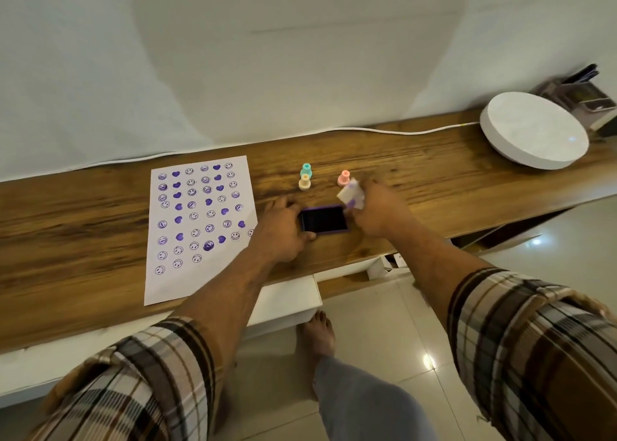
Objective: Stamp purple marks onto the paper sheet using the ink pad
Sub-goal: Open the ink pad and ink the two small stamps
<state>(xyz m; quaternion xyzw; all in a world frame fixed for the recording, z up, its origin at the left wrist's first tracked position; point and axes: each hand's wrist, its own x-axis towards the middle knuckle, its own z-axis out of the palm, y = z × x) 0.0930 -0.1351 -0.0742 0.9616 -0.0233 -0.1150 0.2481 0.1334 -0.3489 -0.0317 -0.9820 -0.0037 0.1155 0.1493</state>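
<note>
A white paper sheet [200,230] lies on the wooden desk, covered with several purple smiley and heart marks. To its right sits the open purple ink pad [324,219]. My left hand [280,230] grips the pad's left edge and holds it down. My right hand [374,210] is at the pad's right edge, closed on a small white item with purple stains [350,195], raised just above the pad's far right corner. Three small stamps stand behind the pad: teal [306,170], cream [304,183] and pink [344,177].
A round white device [534,130] with a white cable [384,130] rests at the desk's right end, with a holder of dark items [581,96] behind it. The wall runs close behind the desk [83,213]. White drawers [287,303] hang below the front edge.
</note>
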